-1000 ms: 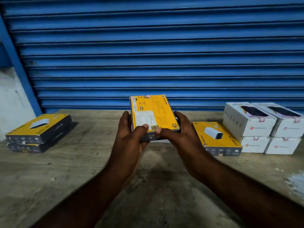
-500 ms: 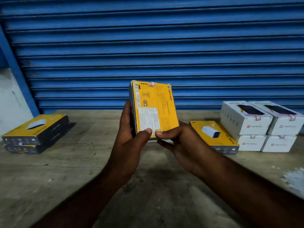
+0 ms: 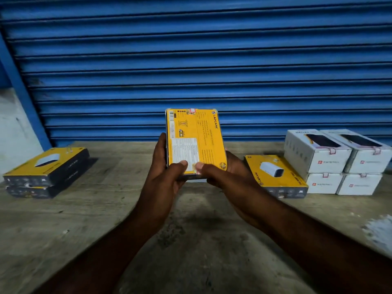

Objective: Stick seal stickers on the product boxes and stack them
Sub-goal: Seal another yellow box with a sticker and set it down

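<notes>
A yellow product box [image 3: 196, 141] stands tilted up in front of me, its printed back face toward the camera. My left hand [image 3: 165, 177] grips its left side and lower edge, thumb on the white label. My right hand [image 3: 224, 177] holds the lower right corner, thumb pressed on the box's bottom edge. A small red-and-white seal sticker [image 3: 192, 110] sits at the top edge of the box. Both thumbs nearly meet at the bottom middle.
Two yellow boxes are stacked at the left [image 3: 47, 172]. Another yellow box [image 3: 275, 176] lies flat at the right, beside several white boxes [image 3: 337, 162] stacked two high. The wooden table [image 3: 106, 219] runs up to a blue roller shutter [image 3: 191, 60].
The held box has tipped from nearly flat to upright facing me and rose slightly. My right hand shifted from the box's side to its lower right corner.
</notes>
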The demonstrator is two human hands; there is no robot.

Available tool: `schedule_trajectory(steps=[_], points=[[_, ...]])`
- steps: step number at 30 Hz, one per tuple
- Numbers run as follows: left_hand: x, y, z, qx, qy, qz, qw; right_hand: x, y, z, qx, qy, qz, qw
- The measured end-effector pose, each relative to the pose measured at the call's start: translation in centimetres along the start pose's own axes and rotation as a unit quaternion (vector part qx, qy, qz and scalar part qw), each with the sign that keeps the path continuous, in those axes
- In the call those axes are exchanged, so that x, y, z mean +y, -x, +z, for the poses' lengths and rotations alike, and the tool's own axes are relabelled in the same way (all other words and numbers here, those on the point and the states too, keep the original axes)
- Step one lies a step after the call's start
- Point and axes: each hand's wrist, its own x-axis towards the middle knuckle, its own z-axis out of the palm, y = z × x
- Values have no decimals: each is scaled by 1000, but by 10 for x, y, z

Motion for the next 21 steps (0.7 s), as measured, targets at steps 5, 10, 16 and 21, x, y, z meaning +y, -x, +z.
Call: schedule_trajectory(steps=[5,10,16,21], points=[[-4,1,0,-30,-50,-23,998,1,2,-3,28,-68,14,997],[-6,1,-2,-25,-135,-19,990,1,0,-4,20,-71,15,997],[-9,0,-3,3,-128,-33,991,9,0,-2,-9,-78,12,997],[-7,-3,-7,1,-107,-45,993,16,0,-1,-21,-7,-24,999]])
